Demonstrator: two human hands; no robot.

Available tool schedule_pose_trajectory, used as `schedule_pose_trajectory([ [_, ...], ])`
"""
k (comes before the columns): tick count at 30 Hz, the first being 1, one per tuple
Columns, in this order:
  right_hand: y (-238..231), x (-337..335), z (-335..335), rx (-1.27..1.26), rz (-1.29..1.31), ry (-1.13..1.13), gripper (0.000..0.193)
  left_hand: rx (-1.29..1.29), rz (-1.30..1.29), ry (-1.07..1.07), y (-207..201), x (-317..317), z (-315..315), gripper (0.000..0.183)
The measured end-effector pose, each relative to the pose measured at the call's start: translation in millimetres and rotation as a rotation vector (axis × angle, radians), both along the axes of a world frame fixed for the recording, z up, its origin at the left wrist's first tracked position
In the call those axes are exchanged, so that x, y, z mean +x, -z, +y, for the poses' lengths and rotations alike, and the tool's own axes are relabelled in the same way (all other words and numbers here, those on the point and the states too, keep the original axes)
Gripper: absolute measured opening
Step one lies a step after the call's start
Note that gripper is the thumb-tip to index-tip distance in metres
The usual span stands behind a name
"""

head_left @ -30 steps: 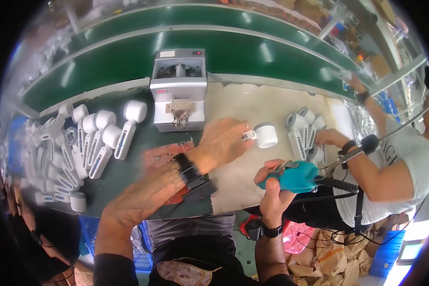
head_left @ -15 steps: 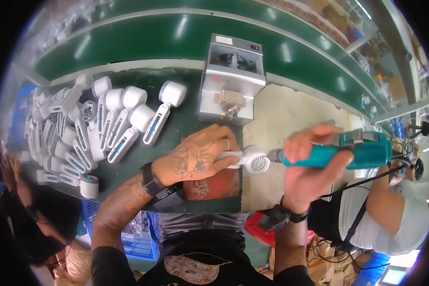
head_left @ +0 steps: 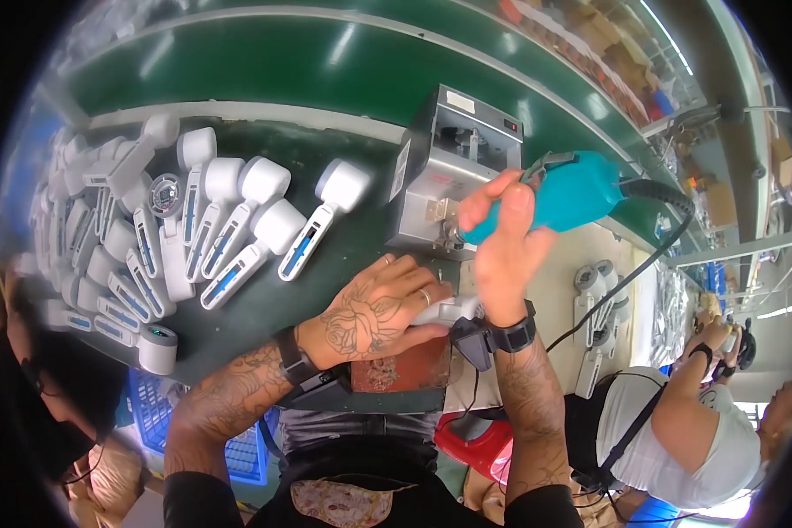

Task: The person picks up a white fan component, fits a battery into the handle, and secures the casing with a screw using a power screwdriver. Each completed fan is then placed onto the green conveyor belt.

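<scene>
My left hand (head_left: 374,308) is closed on a white long-handled device (head_left: 449,311) with a round head. It holds the device low above the bench, by a worn red pad (head_left: 403,371); my right wrist partly hides the device's head. My right hand (head_left: 508,242) grips a teal electric screwdriver (head_left: 581,192), tilted with its cord end up to the right. The screwdriver's tip is at the front of a silver box-shaped screw feeder (head_left: 458,158). Whether a screw sits on the tip is too small to tell.
Many similar white devices (head_left: 238,224) lie heaped on the dark green mat to the left. A few more (head_left: 594,304) lie on the right. A black cord (head_left: 620,290) runs from the screwdriver past my right wrist. A co-worker (head_left: 678,422) works at the right.
My right hand has carried the screwdriver from the device's round head up and left to the feeder's front. My left hand stays on the device. The whole view has shifted slightly.
</scene>
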State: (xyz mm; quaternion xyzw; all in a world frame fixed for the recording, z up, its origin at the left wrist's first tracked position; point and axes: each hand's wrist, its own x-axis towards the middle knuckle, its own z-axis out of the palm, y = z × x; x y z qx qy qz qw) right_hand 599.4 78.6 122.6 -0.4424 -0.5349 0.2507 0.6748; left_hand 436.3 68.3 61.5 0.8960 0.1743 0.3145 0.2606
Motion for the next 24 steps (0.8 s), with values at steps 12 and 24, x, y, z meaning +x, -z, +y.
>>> schedule_pose_trajectory([
  [12, -12, 4, -62, -0.141, 0.015, -0.001, 0.061, -0.004, 0.005, 0.017, 0, 0, 3, 0.042],
  [24, 10, 5, -69, -0.106, 0.09, -0.065, 0.046, -0.044, 0.022, -0.027, -4, 2, -1, 0.043],
])
